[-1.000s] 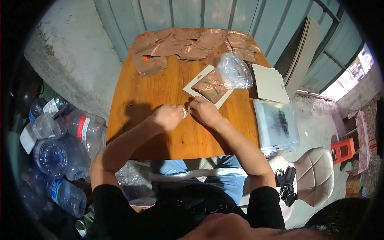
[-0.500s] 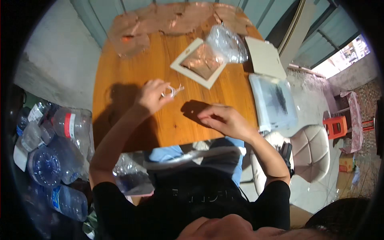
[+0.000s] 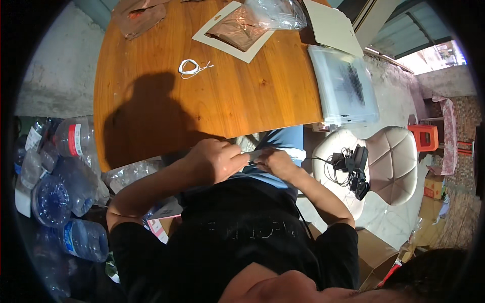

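Note:
Both hands are drawn back below the table's near edge, over my lap. My left hand point(image 3: 218, 160) is closed, its fingers curled toward the right one. My right hand point(image 3: 277, 164) pinches close beside it. A small greyish piece point(image 3: 254, 155) shows between the fingertips, too covered to name. On the wooden table lies a coiled white cord point(image 3: 190, 67), apart from both hands. Beyond it rests a cream card frame point(image 3: 246, 56) with a brown wrapped packet point(image 3: 240, 31) in its middle.
Crumpled clear plastic point(image 3: 280, 15) overlaps the card frame. A stack of clear plastic sleeves point(image 3: 343, 86) sits at the table's right edge, near a cream board point(image 3: 331, 28). Black cables and adapters point(image 3: 353, 169) lie on a white chair point(image 3: 391, 164). Plastic bottles point(image 3: 76, 184) crowd the left.
Both hands have moved from above the table back to my lap and come together. The white cord, earlier at my left fingers, lies loose on the table. The view has shifted.

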The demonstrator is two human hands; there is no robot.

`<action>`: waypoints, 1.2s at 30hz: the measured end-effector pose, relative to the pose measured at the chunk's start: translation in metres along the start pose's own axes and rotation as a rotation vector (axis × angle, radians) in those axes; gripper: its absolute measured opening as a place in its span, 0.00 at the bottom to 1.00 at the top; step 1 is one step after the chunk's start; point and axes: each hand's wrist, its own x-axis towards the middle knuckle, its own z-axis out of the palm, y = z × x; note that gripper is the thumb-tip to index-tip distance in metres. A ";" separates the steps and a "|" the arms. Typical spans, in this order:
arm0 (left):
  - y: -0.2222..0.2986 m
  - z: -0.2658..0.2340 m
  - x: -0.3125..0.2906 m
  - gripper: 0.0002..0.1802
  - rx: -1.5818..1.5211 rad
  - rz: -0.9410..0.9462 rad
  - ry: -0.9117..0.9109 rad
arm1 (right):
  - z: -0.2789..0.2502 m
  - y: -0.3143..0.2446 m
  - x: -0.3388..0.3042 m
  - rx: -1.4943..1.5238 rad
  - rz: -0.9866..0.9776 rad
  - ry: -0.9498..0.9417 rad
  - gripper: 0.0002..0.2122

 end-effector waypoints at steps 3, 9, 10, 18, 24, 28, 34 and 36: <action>0.001 0.020 -0.009 0.07 -0.080 -0.119 -0.012 | 0.012 -0.004 0.008 -0.109 -0.008 -0.031 0.10; 0.009 0.048 -0.005 0.23 -0.269 -0.442 -0.213 | -0.040 -0.015 -0.001 0.195 0.004 -0.046 0.08; 0.008 0.048 0.003 0.30 -0.353 -0.528 -0.404 | -0.059 -0.024 -0.005 0.309 -0.010 -0.003 0.07; 0.034 -0.034 0.066 0.13 -1.097 -0.398 -0.567 | -0.153 -0.044 -0.018 0.943 -0.101 0.192 0.04; 0.047 -0.095 0.134 0.14 -0.781 -0.211 -0.074 | -0.126 -0.079 0.034 1.970 -0.484 0.236 0.29; 0.013 -0.108 0.157 0.14 0.020 0.258 0.493 | -0.160 -0.096 0.029 2.094 -0.229 0.095 0.24; -0.010 -0.086 0.082 0.10 -0.140 0.023 -0.290 | -0.207 -0.069 -0.027 1.052 -0.007 0.487 0.12; -0.003 -0.102 0.064 0.05 -0.670 0.034 -0.327 | -0.203 -0.076 -0.010 0.673 -0.135 0.589 0.10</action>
